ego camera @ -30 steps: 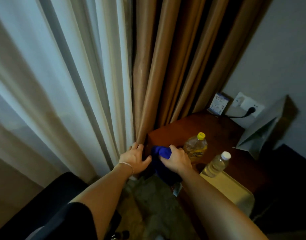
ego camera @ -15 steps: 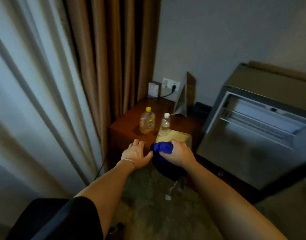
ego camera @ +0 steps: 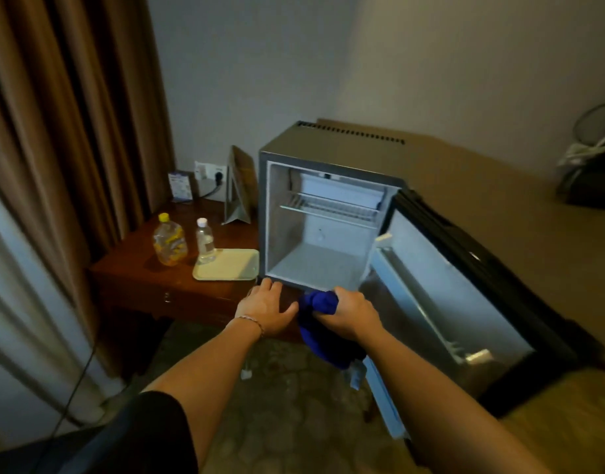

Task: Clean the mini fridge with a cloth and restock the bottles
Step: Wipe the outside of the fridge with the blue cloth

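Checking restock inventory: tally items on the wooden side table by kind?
Bottles: 2, yellow-capped bottle and white-capped bottle
Trays: 1, cream tray
Stand-up cards: 2, grey folded card and small blue-white card
Total: 5

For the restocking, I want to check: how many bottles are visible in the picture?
2. The yellow-capped bottle stands on the wooden table; the white-capped bottle stands to its right, at the tray corner. None shows inside the open fridge.

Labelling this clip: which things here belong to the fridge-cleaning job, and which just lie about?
Job: grey open mini fridge; blue cloth in right hand; yellow-capped bottle; white-capped clear bottle.
Bystanders: cream plastic tray; folded card stand; wall plug; brown curtain.
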Demonstrator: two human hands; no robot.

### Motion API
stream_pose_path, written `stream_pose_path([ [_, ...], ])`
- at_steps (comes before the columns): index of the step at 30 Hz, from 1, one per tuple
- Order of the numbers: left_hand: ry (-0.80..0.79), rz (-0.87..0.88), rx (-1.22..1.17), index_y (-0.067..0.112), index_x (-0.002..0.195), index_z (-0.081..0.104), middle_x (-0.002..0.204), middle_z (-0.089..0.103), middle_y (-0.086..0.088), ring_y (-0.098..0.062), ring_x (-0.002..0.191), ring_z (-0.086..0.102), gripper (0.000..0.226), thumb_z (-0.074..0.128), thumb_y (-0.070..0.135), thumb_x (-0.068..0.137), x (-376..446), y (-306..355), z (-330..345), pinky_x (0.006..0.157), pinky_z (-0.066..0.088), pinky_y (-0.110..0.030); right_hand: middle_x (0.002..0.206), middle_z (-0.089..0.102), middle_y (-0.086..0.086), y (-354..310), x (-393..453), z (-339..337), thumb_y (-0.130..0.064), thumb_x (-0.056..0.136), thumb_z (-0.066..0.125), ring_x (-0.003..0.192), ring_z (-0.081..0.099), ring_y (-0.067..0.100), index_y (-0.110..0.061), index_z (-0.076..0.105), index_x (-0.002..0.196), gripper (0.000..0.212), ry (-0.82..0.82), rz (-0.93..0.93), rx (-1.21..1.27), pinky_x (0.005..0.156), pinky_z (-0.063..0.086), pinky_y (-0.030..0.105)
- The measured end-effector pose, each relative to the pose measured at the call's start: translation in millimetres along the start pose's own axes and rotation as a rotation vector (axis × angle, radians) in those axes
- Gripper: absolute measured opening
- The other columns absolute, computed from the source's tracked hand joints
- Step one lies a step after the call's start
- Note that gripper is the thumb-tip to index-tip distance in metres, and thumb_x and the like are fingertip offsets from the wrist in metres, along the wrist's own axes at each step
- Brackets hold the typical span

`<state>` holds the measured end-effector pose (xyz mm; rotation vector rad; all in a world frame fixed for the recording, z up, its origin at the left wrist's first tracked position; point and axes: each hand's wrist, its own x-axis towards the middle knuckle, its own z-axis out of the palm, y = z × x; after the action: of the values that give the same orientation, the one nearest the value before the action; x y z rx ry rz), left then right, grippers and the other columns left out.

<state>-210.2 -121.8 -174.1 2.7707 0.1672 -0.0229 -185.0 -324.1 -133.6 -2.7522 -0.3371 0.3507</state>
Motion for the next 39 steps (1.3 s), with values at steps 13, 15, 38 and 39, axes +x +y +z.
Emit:
stream_pose_path([
  [13,0.014,-0.017,0.001,0.021,0.139,0.043,0.135,0.042,-0.002,-0.021,0.119,0.05,0.068,0.043,0.067,0.088,-77,110,40,0.091,0.053,-0.043,0.101,0.06,0.004,91,-99,27,-0.063,0.079,0.063,0.092,0.063,0.025,-0.03,0.049,0.1,0.042,-0.057,-0.05,0.132,0.083,0.057,0.044],
  [15,0.02,-0.004,-0.001,0.022,0.139,0.043,0.136,0.042,-0.002,-0.02,0.119,0.05,0.067,0.044,0.066,0.089,-85,119,42,0.09,0.053,-0.041,0.1,0.06,0.004,95,-112,29,-0.059,0.082,0.066,0.09,0.063,0.024,-0.029,0.05,0.103,0.04,-0.036,-0.054,0.129,0.079,0.056,0.039],
  [38,0.099,0.5,-0.103,0.015,0.133,0.046,0.128,0.044,-0.006,-0.025,0.113,0.049,0.064,0.038,0.063,0.093,-163,256,13,0.091,0.05,-0.044,0.127,0.06,0.002,172,-284,14,-0.06,0.081,0.068,0.112,0.059,0.024,-0.024,0.051,0.128,0.062,0.084,0.311,0.233,0.087,0.049,0.034],
  [39,0.116,0.51,-0.101,0.015,0.134,0.045,0.13,0.043,-0.006,-0.025,0.115,0.047,0.064,0.039,0.063,0.093,-165,265,12,0.092,0.05,-0.044,0.126,0.061,0.003,178,-287,10,-0.062,0.081,0.068,0.111,0.059,0.024,-0.024,0.051,0.128,0.062,0.086,0.327,0.217,0.087,0.05,0.036],
])
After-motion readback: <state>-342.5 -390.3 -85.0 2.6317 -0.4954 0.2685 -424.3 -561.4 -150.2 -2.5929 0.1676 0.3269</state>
